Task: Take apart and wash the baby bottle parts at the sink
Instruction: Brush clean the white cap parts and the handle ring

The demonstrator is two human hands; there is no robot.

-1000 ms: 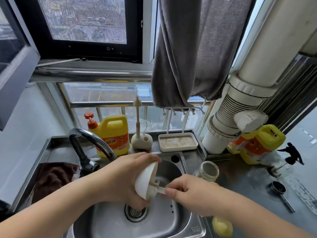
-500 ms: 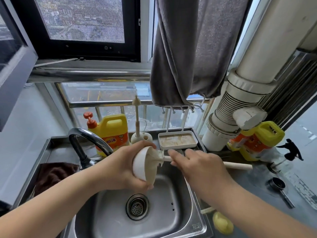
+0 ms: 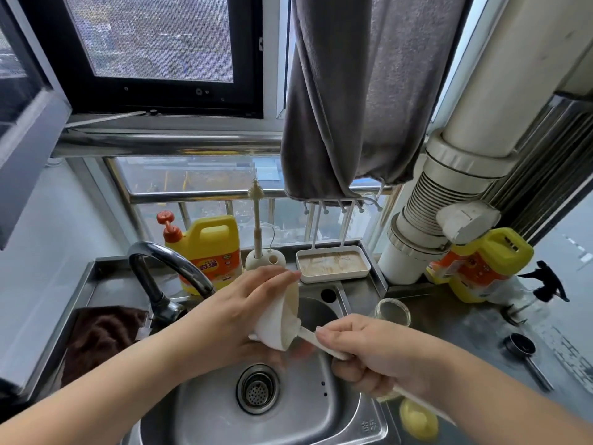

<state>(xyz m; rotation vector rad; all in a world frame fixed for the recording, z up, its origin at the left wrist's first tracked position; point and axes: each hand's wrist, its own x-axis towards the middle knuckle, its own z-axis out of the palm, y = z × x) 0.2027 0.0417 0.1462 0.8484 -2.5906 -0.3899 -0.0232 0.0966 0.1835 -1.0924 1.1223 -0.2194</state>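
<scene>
Above the steel sink [image 3: 205,409], a white bottle cap [image 3: 282,316] was gripped by the left hand [image 3: 237,319]. The handle of a bottle brush [image 3: 316,340] was clasped in the right hand [image 3: 375,354], its head inside the cap.

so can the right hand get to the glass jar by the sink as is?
Probably not yet: the right hand grips the brush handle. The glass jar sits just beyond it, nothing between.

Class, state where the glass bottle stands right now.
The glass bottle stands upright on the counter just right of the sink, beyond the right hand.
</scene>
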